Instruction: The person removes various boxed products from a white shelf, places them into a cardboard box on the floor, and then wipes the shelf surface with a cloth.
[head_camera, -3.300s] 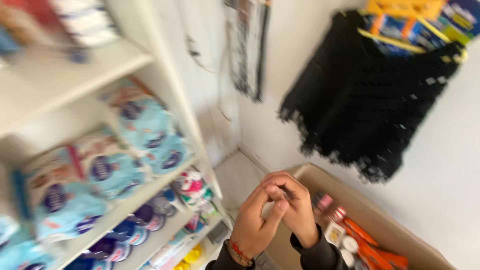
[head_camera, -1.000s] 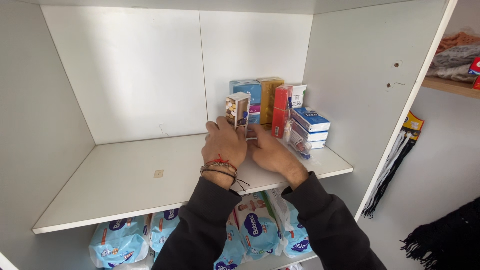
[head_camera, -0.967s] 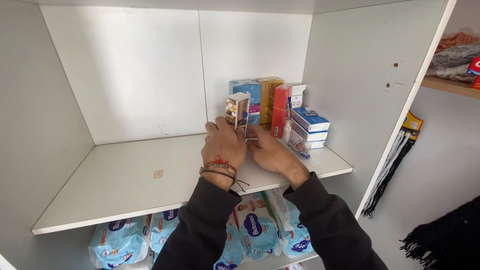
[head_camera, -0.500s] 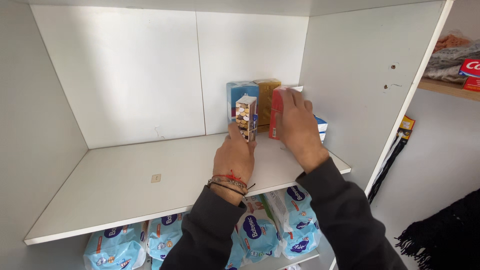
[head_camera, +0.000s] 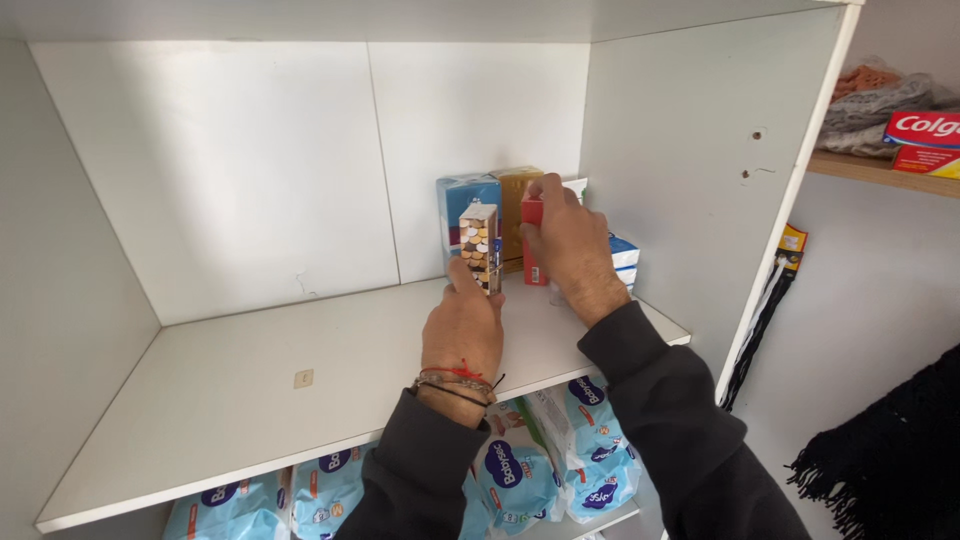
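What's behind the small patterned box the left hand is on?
Behind the patterned box under the left hand stand a blue box and an orange box. The right hand covers the red box beside them.

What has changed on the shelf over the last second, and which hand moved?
The right hand rose from the shelf's front edge and now grips the red box. The left hand slid the small patterned box back until it stands just in front of the blue box, and still holds its base. The blue and orange boxes, the white shelf and the packs below stayed put.
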